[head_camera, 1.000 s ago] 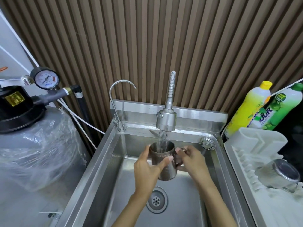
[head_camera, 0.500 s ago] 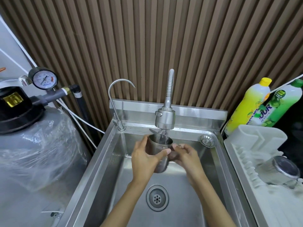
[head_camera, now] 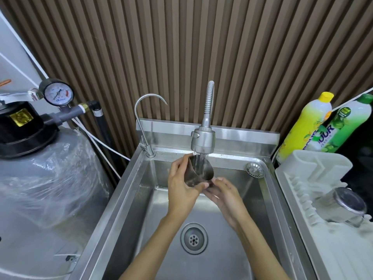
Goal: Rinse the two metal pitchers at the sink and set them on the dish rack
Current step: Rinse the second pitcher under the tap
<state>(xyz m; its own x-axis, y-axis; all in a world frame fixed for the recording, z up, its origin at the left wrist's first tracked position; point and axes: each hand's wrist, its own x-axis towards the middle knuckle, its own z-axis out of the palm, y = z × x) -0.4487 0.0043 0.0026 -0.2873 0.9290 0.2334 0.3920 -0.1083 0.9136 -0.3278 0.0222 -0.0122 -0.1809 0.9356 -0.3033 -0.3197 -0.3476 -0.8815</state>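
Observation:
A small metal pitcher [head_camera: 198, 168] is held right under the spray tap [head_camera: 202, 141], tilted with its mouth toward the running water. My left hand [head_camera: 181, 186] wraps its left side and bottom. My right hand [head_camera: 222, 191] grips it low on the right, where its handle is hidden. The second metal pitcher [head_camera: 341, 204] lies on its side on the white dish rack [head_camera: 306, 174] at the right.
The steel sink [head_camera: 141, 178] has a drain [head_camera: 193, 238] below my arms and a strainer plug [head_camera: 254, 169] on its back right corner. A thin gooseneck tap [head_camera: 144, 122] stands back left. Two detergent bottles [head_camera: 306, 128] stand behind the rack; a wrapped tank [head_camera: 40, 178] with a gauge sits left.
Both hands have lifted the pitcher up toward the tap head and tipped it from upright to a slant, its mouth now turned toward the spray.

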